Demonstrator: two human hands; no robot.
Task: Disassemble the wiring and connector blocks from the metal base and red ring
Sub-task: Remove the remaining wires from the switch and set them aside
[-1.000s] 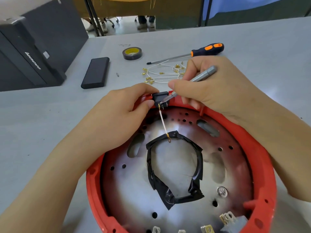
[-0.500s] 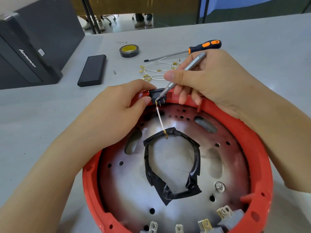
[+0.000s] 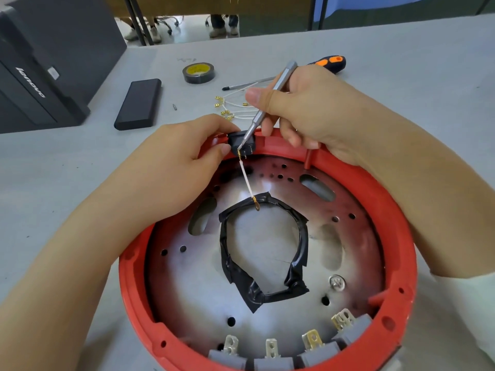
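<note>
Grey tabletop (image 3: pixel 401 62) carried the red ring (image 3: pixel 399 226) and its metal base (image 3: pixel 192 285), where the left hand (image 3: pixel 171 167) pinched a black connector block (image 3: pixel 241 141) at the ring's far rim, while the right hand (image 3: pixel 308 108) gripped a slim silver driver (image 3: pixel 267 103), tip on the block's terminal beside a white wire (image 3: pixel 246 178). Open table lay beyond, holding loose wires (image 3: pixel 235 108), tape roll (image 3: pixel 198 73) and orange-handled screwdriver (image 3: pixel 329 62). The driver stood steeper than a second earlier.

Tape roll (image 3: pixel 198 73), black case (image 3: pixel 139 104), screwdriver (image 3: pixel 316 66)
</note>
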